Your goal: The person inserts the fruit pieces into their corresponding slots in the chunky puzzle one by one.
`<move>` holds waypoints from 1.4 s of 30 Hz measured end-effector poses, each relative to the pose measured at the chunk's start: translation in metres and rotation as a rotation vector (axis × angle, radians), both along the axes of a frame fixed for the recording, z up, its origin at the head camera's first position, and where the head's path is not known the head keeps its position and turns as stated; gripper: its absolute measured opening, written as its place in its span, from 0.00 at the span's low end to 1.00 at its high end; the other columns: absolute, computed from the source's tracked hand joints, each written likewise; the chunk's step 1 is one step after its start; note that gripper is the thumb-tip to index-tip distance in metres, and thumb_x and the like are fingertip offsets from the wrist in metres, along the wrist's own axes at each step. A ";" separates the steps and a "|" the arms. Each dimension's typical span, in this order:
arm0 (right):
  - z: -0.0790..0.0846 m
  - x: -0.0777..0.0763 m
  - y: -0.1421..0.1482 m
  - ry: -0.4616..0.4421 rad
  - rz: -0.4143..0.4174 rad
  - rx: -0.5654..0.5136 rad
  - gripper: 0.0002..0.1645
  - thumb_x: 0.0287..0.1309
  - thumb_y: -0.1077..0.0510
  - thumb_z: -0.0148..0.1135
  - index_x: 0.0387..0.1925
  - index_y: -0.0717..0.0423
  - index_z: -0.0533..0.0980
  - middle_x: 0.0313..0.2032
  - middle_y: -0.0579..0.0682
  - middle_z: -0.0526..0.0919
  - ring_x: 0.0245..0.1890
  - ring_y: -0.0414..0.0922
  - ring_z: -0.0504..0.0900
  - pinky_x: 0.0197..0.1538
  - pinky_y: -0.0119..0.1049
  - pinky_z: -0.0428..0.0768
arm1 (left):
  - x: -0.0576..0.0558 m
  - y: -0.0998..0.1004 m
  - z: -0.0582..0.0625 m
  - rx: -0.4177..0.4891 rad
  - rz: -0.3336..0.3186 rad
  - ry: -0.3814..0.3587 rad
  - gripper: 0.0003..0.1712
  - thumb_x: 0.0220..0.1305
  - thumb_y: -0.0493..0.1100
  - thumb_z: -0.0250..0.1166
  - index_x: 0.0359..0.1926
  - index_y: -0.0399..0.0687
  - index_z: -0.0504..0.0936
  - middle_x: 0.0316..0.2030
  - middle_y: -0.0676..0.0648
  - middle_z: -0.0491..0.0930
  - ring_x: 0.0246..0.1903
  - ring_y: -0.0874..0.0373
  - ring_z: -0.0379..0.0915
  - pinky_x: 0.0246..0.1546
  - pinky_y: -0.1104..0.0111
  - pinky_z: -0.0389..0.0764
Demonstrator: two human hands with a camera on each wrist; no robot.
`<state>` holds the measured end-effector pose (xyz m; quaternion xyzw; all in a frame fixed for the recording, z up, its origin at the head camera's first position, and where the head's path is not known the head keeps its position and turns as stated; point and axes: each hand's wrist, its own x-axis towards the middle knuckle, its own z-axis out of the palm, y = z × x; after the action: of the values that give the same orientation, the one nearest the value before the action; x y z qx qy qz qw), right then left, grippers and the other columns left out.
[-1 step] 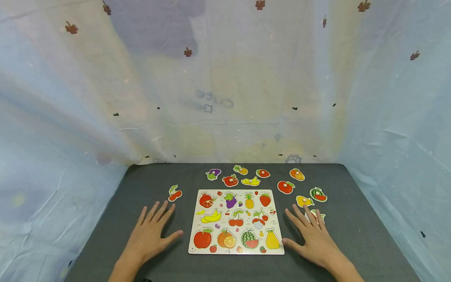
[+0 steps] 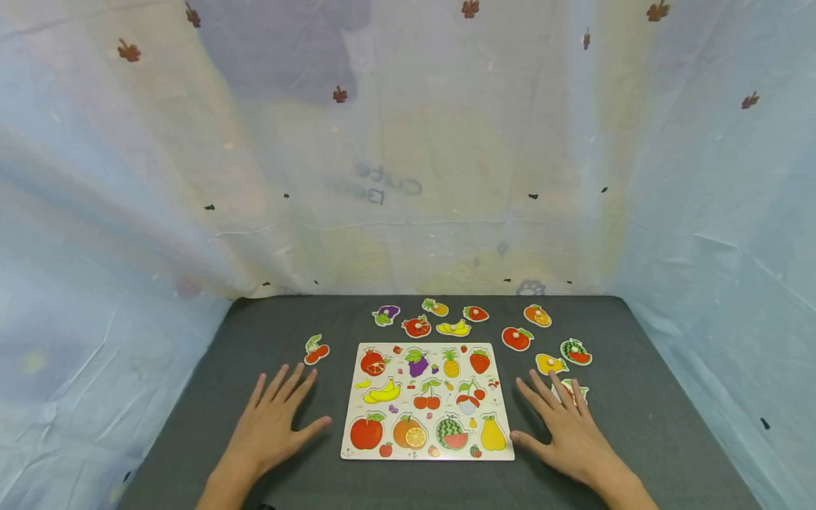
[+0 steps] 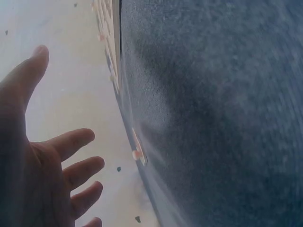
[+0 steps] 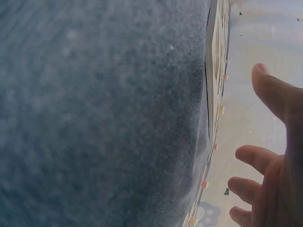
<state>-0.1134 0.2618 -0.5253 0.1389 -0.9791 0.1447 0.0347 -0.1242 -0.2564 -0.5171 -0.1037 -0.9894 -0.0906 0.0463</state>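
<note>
A white fruit puzzle board (image 2: pixel 436 407) lies on the grey table, with printed fruit pictures across it. To its left, my left hand (image 2: pixel 270 421) has its fingers spread and holds nothing. Beyond those fingertips lies a cherry piece (image 2: pixel 316 350). My right hand (image 2: pixel 570 435) is spread the same way at the board's right edge, its thumb overlapping the corner in the head view. Its fingers partly hide a red-and-green piece (image 2: pixel 579 388). Just beyond are a pear piece (image 2: pixel 551 364) and a watermelon piece (image 2: pixel 576 352). Both wrist views show bare palms.
Behind the board lie grape (image 2: pixel 385 315), pineapple (image 2: pixel 435 307), pomegranate (image 2: pixel 416 326), strawberry (image 2: pixel 475 314) and banana (image 2: pixel 454 328) pieces. An apple piece (image 2: pixel 517 338) and an orange piece (image 2: pixel 537 316) sit at the back right. A pale cloth curtain (image 2: pixel 408 177) surrounds the table (image 2: pixel 268 326).
</note>
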 end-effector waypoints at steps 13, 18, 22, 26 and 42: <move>0.001 -0.003 -0.002 0.014 0.025 -0.009 0.57 0.60 0.20 0.65 0.82 0.41 0.65 0.83 0.55 0.60 0.83 0.65 0.53 0.84 0.57 0.27 | -0.001 0.016 -0.007 0.023 -0.087 -0.009 0.56 0.63 0.81 0.63 0.80 0.52 0.71 0.80 0.42 0.66 0.81 0.39 0.56 0.82 0.40 0.49; 0.003 -0.011 -0.008 0.014 0.049 -0.022 0.57 0.60 0.23 0.68 0.83 0.41 0.64 0.83 0.54 0.60 0.83 0.64 0.52 0.84 0.58 0.29 | -0.002 0.024 -0.010 0.014 -0.120 -0.028 0.57 0.63 0.82 0.62 0.80 0.51 0.70 0.80 0.42 0.65 0.81 0.40 0.57 0.81 0.39 0.52; 0.004 -0.018 -0.014 0.004 0.063 -0.046 0.58 0.59 0.25 0.70 0.83 0.41 0.64 0.83 0.54 0.59 0.84 0.64 0.50 0.84 0.63 0.34 | -0.004 0.029 -0.011 -0.001 -0.143 -0.052 0.59 0.62 0.82 0.63 0.81 0.50 0.68 0.81 0.43 0.64 0.81 0.42 0.56 0.81 0.39 0.52; 0.005 -0.026 -0.020 0.031 0.093 -0.053 0.58 0.59 0.26 0.72 0.83 0.42 0.64 0.83 0.54 0.60 0.84 0.63 0.51 0.82 0.68 0.43 | -0.006 0.034 -0.011 0.000 -0.156 -0.110 0.61 0.62 0.84 0.61 0.83 0.50 0.65 0.82 0.44 0.61 0.82 0.43 0.53 0.83 0.41 0.49; 0.020 -0.069 -0.052 0.043 0.211 -0.068 0.53 0.64 0.34 0.73 0.83 0.48 0.65 0.83 0.56 0.59 0.84 0.62 0.54 0.81 0.70 0.49 | -0.012 0.049 -0.014 0.039 -0.239 -0.209 0.69 0.57 0.87 0.62 0.85 0.49 0.58 0.85 0.44 0.55 0.83 0.45 0.50 0.84 0.44 0.47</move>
<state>-0.1821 0.2098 -0.5057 0.2430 -0.9526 0.1775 0.0452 -0.1358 -0.2071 -0.5309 -0.2097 -0.9675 -0.1248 -0.0663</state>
